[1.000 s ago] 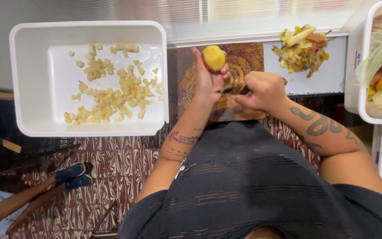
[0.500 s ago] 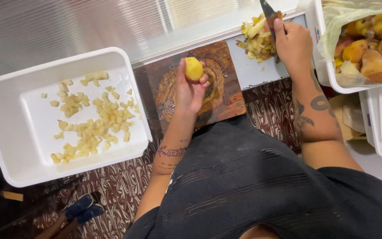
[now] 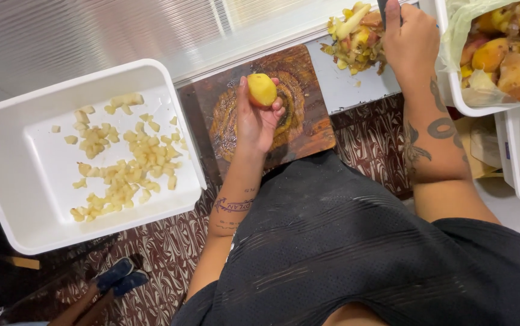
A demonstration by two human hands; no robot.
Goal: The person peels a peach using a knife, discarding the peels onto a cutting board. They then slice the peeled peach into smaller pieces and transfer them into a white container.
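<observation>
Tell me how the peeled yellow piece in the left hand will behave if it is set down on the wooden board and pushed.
The peeled yellow piece looks rounded, so it would probably roll rather than slide on the wooden board. Its bare, glossy flesh suggests it is likely moist and slippery. The left hand pinches it in the fingertips without denting it, so it seems firm and fairly light.

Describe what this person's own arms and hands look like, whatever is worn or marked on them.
Both arms are bare to the shoulder of a black top; no gloves, rings or watch show. The left hand has a dark tattoo band with lettering on its forearm. The right hand has bold dark curved tattoo shapes along its forearm.
</observation>
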